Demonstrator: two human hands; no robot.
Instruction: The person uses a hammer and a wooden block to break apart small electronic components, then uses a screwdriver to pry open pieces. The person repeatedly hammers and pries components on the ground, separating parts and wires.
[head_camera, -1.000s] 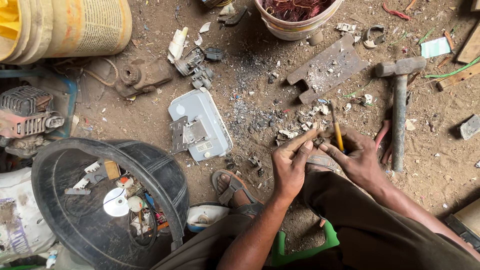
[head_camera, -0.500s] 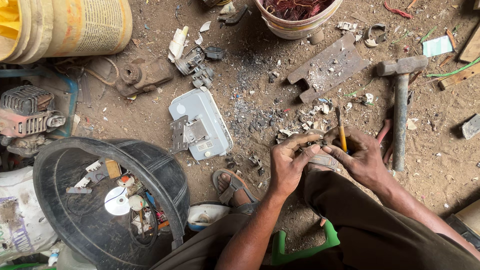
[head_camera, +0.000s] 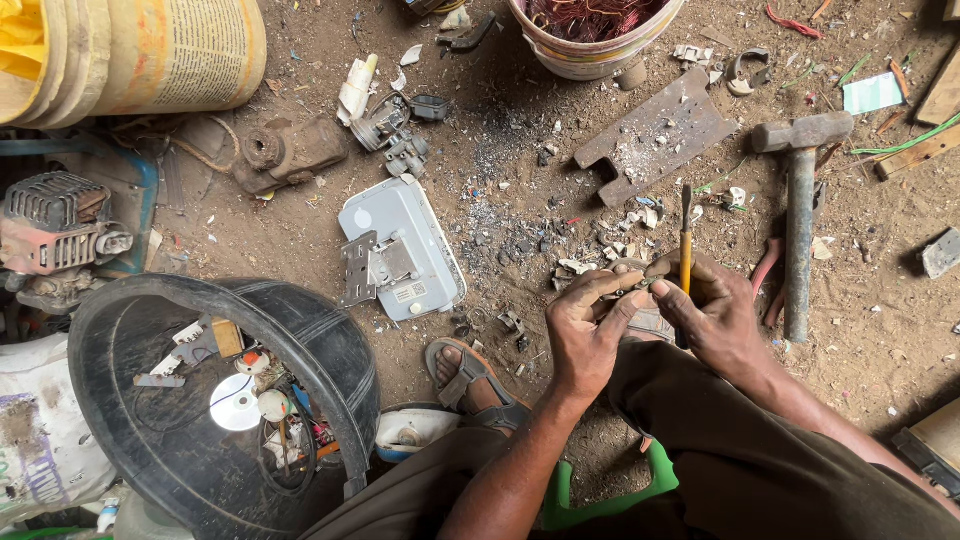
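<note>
The left hand (head_camera: 590, 330) pinches a small metal piece (head_camera: 632, 288) between thumb and fingers, pressed against the right hand (head_camera: 715, 315), whose fingers close around a yellow-handled screwdriver (head_camera: 686, 250), tip up. A second ago the hands sat slightly apart; now they touch. The hammer (head_camera: 798, 215) and grey box (head_camera: 400, 250) lie unmoved on the dirt.
</note>
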